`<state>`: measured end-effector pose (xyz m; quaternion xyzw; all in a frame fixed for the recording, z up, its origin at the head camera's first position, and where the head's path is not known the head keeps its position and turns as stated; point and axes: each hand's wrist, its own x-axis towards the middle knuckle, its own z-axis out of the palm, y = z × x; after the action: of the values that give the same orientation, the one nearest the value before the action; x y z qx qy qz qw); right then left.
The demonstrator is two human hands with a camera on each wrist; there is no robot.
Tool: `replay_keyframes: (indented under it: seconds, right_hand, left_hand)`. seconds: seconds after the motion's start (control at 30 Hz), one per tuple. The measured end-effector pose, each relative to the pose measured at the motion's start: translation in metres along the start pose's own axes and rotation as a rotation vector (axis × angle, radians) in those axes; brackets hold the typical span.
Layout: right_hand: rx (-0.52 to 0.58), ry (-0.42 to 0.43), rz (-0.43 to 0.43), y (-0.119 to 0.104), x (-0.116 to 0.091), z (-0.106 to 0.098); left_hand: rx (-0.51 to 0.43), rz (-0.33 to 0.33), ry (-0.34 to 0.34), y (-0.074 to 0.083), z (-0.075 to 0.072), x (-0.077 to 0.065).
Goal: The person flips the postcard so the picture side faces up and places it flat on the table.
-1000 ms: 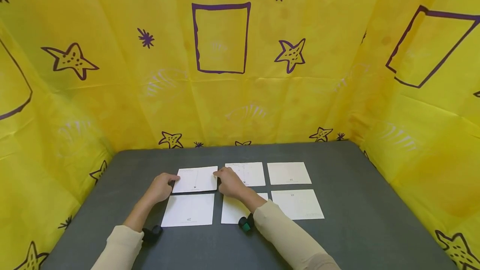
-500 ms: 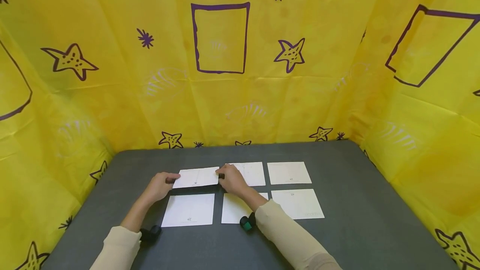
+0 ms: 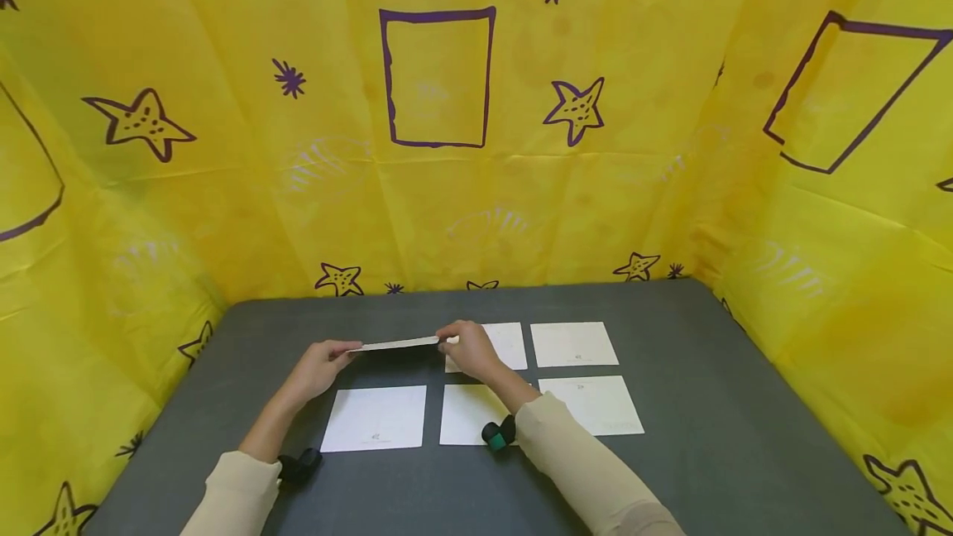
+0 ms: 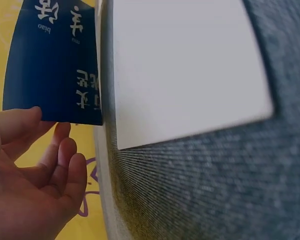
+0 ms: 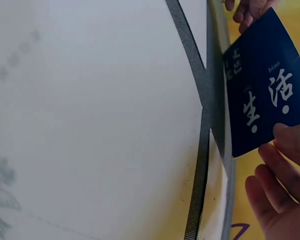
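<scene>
Both hands hold a postcard (image 3: 398, 344) above the back left of the table, tipped so that it looks almost edge-on in the head view. My left hand (image 3: 316, 366) pinches its left end between thumb and fingers. At the opposite end, my right hand (image 3: 471, 350) pinches it the same way. The wrist views show one face of the postcard (image 5: 265, 85) as dark blue with white Chinese characters and small pinyin. Below my hands, a white card (image 3: 374, 418) lies at the front left. My right hand partly covers another white card (image 3: 506, 344) in the back row.
More white cards lie flat in two rows: one at the front middle (image 3: 463, 413), partly behind the right forearm, and a back right card (image 3: 573, 343) above a front right card (image 3: 591, 405). Yellow patterned cloth (image 3: 439, 213) encloses the dark grey table (image 3: 700, 453).
The postcard has risen off the table and tipped from showing its white face to nearly edge-on. The right hand has shifted slightly up and right; the left hand has barely moved.
</scene>
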<state>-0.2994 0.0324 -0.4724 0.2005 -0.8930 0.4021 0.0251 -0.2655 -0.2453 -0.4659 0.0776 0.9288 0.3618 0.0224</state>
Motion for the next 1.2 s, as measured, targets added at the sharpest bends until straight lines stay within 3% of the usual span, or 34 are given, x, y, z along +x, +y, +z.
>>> replay_keyframes:
  seconds: [0.37, 0.7, 1.2]
  right_hand:
    - [0.198, 0.017, 0.109, 0.0054, 0.0033, -0.0017]
    - [0.338, 0.073, 0.199, 0.0084, 0.0070, -0.0004]
    - [0.482, 0.130, 0.238, 0.0072, 0.0086, -0.0003]
  left_hand:
    - [-0.073, -0.053, 0.071, 0.0036, 0.0006, 0.0000]
    - [-0.142, -0.095, 0.203, 0.0032, 0.0004, 0.0031]
    - [-0.235, -0.147, 0.301, 0.0060, -0.0014, 0.0036]
